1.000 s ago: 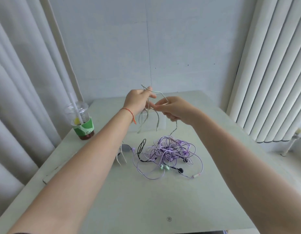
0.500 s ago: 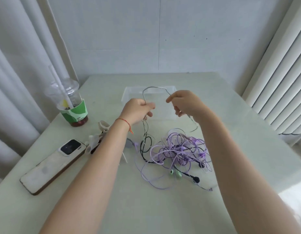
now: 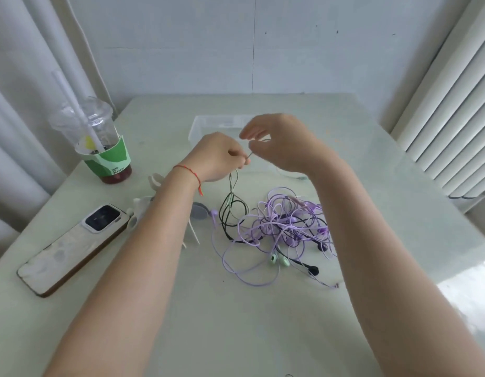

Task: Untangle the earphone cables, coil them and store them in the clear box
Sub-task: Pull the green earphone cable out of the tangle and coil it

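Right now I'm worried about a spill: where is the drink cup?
In the head view the drink cup stands at the table's far left edge, beyond the phone and left of the left hand.

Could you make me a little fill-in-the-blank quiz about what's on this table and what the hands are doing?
1. The left hand pinches a thin ____ cable.
2. The biggest tangle of cables is ____ in colour.
3. The phone lies on the ____ side of the table.
4. The drink cup has a ____ sleeve.

Missing words: green; purple; left; green
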A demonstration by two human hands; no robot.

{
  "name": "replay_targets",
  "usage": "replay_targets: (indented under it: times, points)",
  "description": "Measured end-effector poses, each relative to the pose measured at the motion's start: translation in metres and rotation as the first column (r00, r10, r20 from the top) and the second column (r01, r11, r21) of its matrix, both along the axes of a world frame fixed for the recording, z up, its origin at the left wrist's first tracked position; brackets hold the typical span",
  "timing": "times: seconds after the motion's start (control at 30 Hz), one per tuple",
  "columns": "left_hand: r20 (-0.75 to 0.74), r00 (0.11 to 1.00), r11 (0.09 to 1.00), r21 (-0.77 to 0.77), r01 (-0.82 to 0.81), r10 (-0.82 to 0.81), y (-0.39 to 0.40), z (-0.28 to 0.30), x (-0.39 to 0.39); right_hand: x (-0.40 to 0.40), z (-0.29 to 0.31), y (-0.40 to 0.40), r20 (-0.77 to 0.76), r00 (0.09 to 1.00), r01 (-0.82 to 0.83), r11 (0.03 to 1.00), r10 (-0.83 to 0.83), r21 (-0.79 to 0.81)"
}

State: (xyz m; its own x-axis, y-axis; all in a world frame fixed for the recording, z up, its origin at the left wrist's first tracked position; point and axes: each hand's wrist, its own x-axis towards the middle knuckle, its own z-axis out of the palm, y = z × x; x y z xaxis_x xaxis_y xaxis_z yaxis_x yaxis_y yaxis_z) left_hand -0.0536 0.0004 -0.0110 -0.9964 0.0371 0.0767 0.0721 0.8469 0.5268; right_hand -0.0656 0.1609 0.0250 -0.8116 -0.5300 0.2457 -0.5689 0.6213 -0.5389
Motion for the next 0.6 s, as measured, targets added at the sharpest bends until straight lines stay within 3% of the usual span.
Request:
replay_targets:
  times: [0.17, 0.27, 0.4, 0.6]
  points:
    - [-0.003, 0.999, 0.991, 0.126, 0.037, -0.037, 0.001, 0.006, 0.007, 0.002, -0.011, -0.008, 0.046, 0.999, -0.027, 0.999, 0.029, -0.037]
    - [0.054, 0.995, 0.974, 0.215, 0.066, -0.079, 0.003, 0.008, 0.012, -0.004, -0.014, -0.008, 0.043, 0.999, 0.002, 0.999, -0.004, 0.046]
    - [0.102, 0.986, 0.973, 0.207, 0.107, -0.13, 0.004, 0.002, 0.012, -0.007, -0.017, 0.001, 0.01, 0.999, 0.046, 0.977, -0.049, 0.207]
    - [0.118, 0.99, 0.977, 0.207, 0.053, -0.079, -0.009, -0.002, 0.01, -0.01, -0.01, 0.019, 0.079, 0.994, 0.061, 0.983, -0.075, 0.175]
